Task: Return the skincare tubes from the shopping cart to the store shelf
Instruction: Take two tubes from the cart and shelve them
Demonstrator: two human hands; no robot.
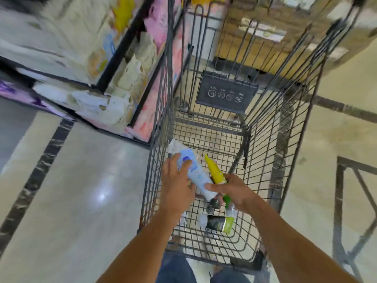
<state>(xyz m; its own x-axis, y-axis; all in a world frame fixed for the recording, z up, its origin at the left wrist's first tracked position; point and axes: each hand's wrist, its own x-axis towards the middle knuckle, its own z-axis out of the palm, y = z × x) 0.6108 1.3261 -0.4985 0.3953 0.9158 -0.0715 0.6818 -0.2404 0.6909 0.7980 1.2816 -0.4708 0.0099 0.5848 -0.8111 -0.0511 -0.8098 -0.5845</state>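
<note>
Two hands over the shopping cart [265,139]. Left hand [176,185] grips the upper body of a white-and-blue tube [195,174], fingers wrapped round it. Right hand [234,193] pinches that tube's lower end and also holds a yellow tube [215,170] with a green cap. Both tubes are lifted above the cart floor. A dark tube [217,222] with a green band lies on the wire bottom. Store shelf [114,68] sits left of the cart, blurred.
</note>
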